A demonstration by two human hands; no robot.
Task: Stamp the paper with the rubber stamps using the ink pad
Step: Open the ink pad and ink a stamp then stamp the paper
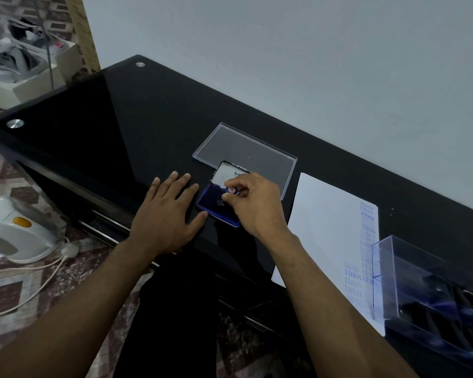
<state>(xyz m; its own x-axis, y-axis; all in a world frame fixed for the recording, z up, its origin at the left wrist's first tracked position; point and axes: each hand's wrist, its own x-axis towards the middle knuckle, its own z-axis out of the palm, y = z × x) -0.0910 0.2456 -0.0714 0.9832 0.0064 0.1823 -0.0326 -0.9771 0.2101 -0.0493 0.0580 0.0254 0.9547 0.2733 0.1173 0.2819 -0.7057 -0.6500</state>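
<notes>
Inking looks like the step in hand: the right hand [253,199] pinches a small stamp [232,190] over the open ink pad [216,207], while the left hand [165,214] lies flat, thumb touching the pad's edge. Press squarely, lift straight. Paper [325,227] lies just right, its left part bare of prints.

Soft, dim, even indoor light is filling the scene, and the pale wall [284,64] is taking on a flat bluish-grey cast without any hard shadows. The glossy black table [99,110] is mirroring the wall as a broad grey sheen across its left part, while the clear box [421,282] at lower right is catching faint blue-tinted reflections. The wide-angle lens is bending straight edges towards the borders, and the forearms and floor along the bottom and left edges are looking soft and smeared, with fine detail staying sharpest near the centre.
</notes>
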